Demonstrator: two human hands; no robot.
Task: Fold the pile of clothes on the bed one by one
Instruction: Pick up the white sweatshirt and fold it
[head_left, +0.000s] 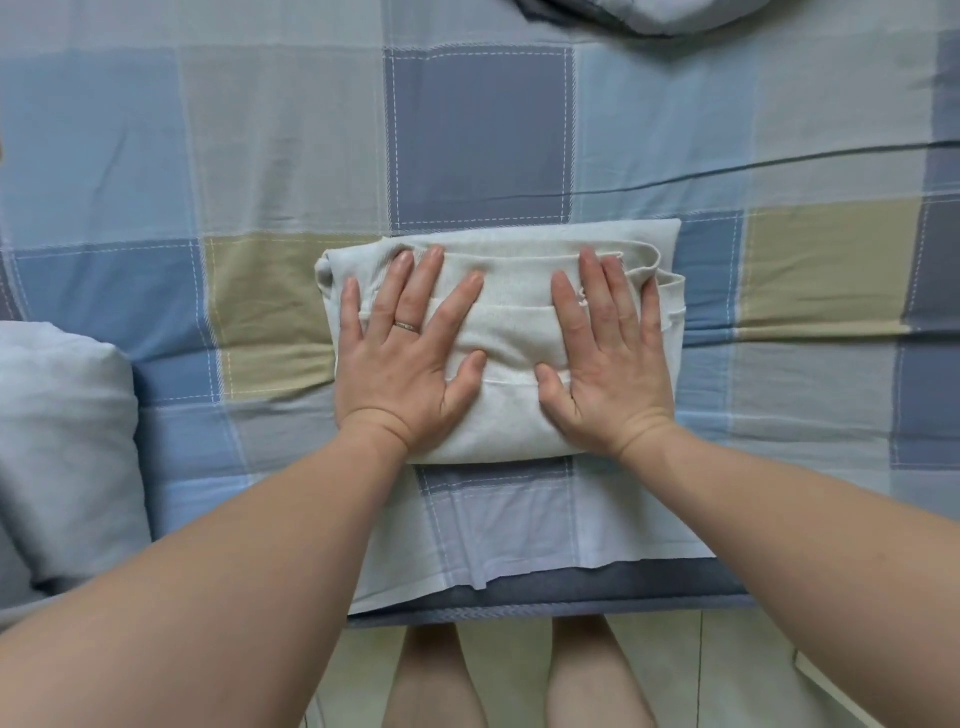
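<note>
Nearest to us, at the bottom of the view, we see two bare legs (431, 680) on a pale tiled floor (737, 670), close against the bed's edge. Over that edge lies a checked cotton bedsheet in blue, grey and sand squares (478, 140), and both bare forearms reach out across it.

A little way in from the edge, in the middle of the view, rests the folded cream knitted garment (511, 332). It is a flat packet, wider than it is deep. Its long axis runs left to right, parallel with the bed's near edge. Its near side is a smooth rounded fold facing us. The stacked layer edges show toward the far side and at the right end, where two bands of cloth stick out a little.

The left hand (410, 358) lies palm down on the garment's left half, with a thin ring (407, 326) on one finger. The right hand (605, 364) lies palm down on the right half. On both, the fingers (434, 275) are straight and spread, point away from us, press flat on the cloth and grip nothing. The thumbs point toward each other, with bare knit between them.

To the left, well apart from the garment, we see a plump pale blue pillow (62, 447). Farthest off, at the top edge, sits a rounded grey-blue bundle of bedding (649, 13), cut off by the frame.
</note>
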